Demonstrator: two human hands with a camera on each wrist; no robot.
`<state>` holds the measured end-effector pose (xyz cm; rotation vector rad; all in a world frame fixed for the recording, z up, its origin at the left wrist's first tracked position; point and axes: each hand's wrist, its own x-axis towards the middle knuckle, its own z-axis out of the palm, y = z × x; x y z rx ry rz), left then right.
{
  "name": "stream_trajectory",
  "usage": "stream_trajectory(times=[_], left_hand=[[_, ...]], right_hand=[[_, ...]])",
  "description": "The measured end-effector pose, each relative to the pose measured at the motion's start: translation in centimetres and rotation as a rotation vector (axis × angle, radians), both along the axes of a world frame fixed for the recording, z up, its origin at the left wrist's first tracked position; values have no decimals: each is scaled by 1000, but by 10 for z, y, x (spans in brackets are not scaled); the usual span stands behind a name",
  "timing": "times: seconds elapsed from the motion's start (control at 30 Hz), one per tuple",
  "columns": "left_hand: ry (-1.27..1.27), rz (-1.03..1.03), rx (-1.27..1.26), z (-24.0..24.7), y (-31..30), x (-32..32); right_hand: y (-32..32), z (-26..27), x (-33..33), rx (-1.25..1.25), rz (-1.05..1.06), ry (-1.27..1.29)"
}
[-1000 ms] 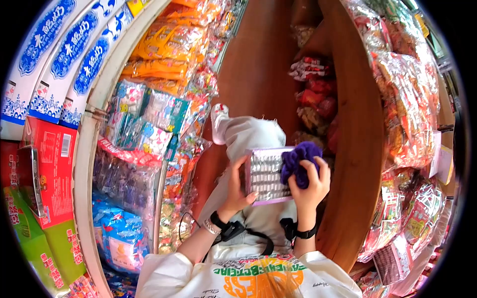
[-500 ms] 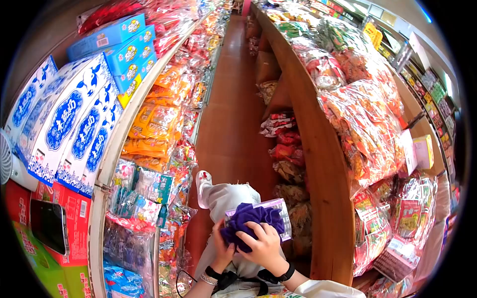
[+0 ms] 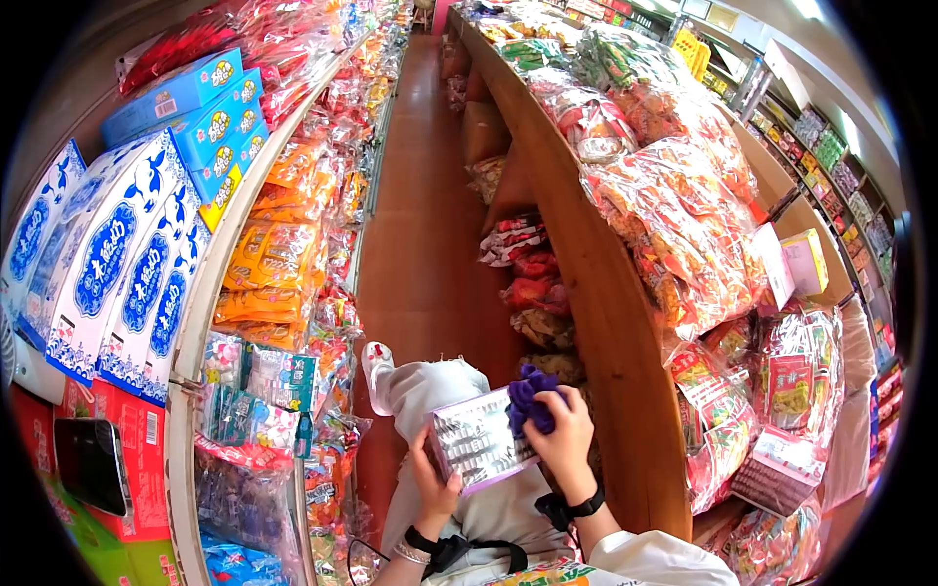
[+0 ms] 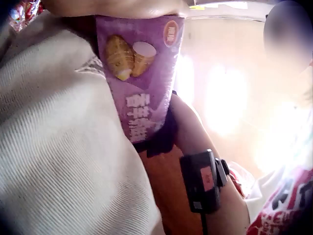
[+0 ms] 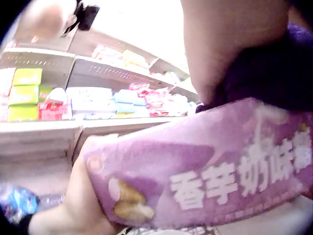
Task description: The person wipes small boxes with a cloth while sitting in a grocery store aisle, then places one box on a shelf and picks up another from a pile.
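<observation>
My left hand [image 3: 435,481] grips the left end of a purple candy box [image 3: 471,439], fingers along one side and thumb at the near edge. Rows of small pieces show in the box's upward face in the head view. Its printed purple side [image 4: 142,73], with pictures of taro, faces the left wrist camera. In my right hand [image 3: 567,439] is a bunched dark purple cloth [image 3: 532,393], held against the box's right end. The cloth shows dark above the box in the right wrist view. The box is held over my light trousers [image 3: 445,386].
Bagged snacks [image 3: 269,259] and milk cartons [image 3: 107,259] line the left shelf. A phone [image 3: 91,467] lies on red boxes there. To the right, a wooden shelf edge [image 3: 596,342] borders piled snack bags [image 3: 674,234]. A similar candy box [image 3: 782,469] sits among them.
The cloth moved left across the box's upward face, then back to its right end, uncovering the rows again. The box has turned slightly. The head view has tilted up along the aisle.
</observation>
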<state>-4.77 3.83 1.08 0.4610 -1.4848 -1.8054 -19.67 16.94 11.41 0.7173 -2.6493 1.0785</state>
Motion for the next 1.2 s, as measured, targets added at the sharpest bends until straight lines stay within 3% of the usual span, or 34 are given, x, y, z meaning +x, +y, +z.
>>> stream_trajectory(times=[0.03, 0.1, 0.2, 0.33, 0.37, 0.4, 0.47, 0.53, 0.6, 0.67, 0.8, 0.87, 1.07, 1.13, 1.2], left_hand=[[-16, 27, -27, -1, 4, -2], [-32, 30, -65, 0, 5, -2], [-71, 22, 50, 6, 7, 1], [-48, -64, 49, 3, -2, 4], [-69, -37, -6, 3, -4, 6], [-110, 22, -36, -6, 0, 14], [-86, 14, -2, 1, -2, 9], [-77, 1, 6, -6, -2, 8], [-11, -31, 24, -4, 1, 5], [0, -11, -21, -13, 1, 3], [-59, 0, 54, -19, 0, 5], [-24, 12, 54, -19, -2, 6], [-85, -13, -56, -9, -7, 9], [-83, -36, -19, -2, -3, 8], [-89, -52, 14, -2, 1, 9]], right_hand=[[-10, 6, 12, 169, 80, 214], [-17, 7, 21, 177, 155, 174], [-42, 26, 60, 146, 508, 182], [-37, 21, 39, 151, 580, 152], [-34, 24, 28, 122, 525, 170], [-20, 17, 5, 167, 337, 170], [-13, 19, -7, 124, 259, 174], [1, 12, -21, 88, 192, 9], [1, 11, 4, 237, 250, 261], [-4, 14, 19, 291, 299, 271], [-28, 22, 65, 259, 636, 177], [-30, 23, 62, 251, 631, 186], [-32, 15, -3, 176, 232, 202], [-32, 7, -16, 109, 157, 86], [-38, 7, -8, 190, 155, 157]])
